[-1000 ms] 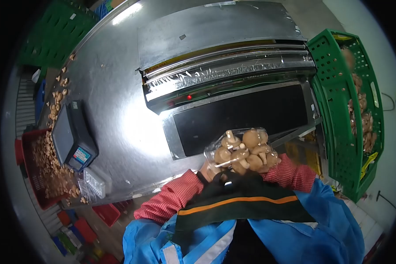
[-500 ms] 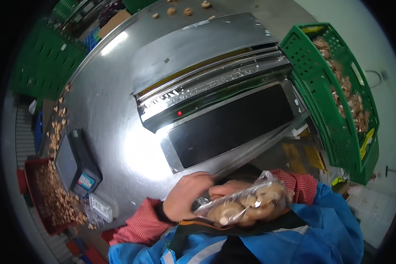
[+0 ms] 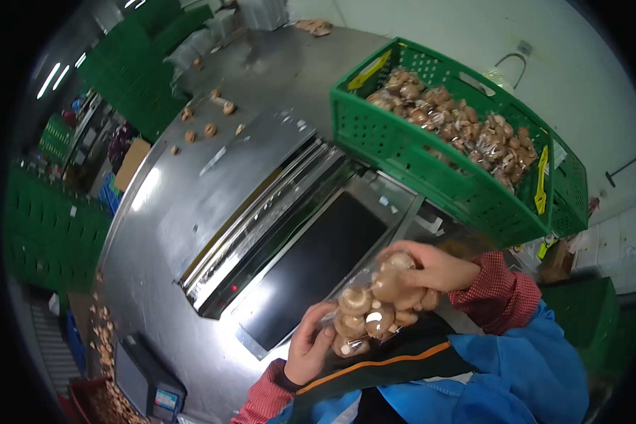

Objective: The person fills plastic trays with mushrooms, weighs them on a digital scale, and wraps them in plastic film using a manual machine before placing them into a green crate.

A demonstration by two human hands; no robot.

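A clear-wrapped pack of brown mushrooms [image 3: 379, 304] is held between my two hands, close to my body. My left hand [image 3: 309, 344] grips its lower left end, thumb on the near side. Around the upper right end are the fingers of my right hand [image 3: 431, 268]. The mushrooms show through the shiny film. Beyond the pack lies the wrapping machine with its black plate [image 3: 318, 265] and a roller of film [image 3: 254, 226] behind it.
A green crate [image 3: 438, 180] at the right holds many wrapped mushroom packs. Several loose mushrooms [image 3: 210, 130] lie on the steel table [image 3: 138, 265]. A dark scale [image 3: 148, 378] stands at the lower left, beside a red bin [image 3: 85, 399] of mushrooms. Green crates are stacked at the left.
The view has turned to the right, showing more of the green crate. My hands have moved apart to the pack's two ends, and the pack is now tilted and raised away from my body.
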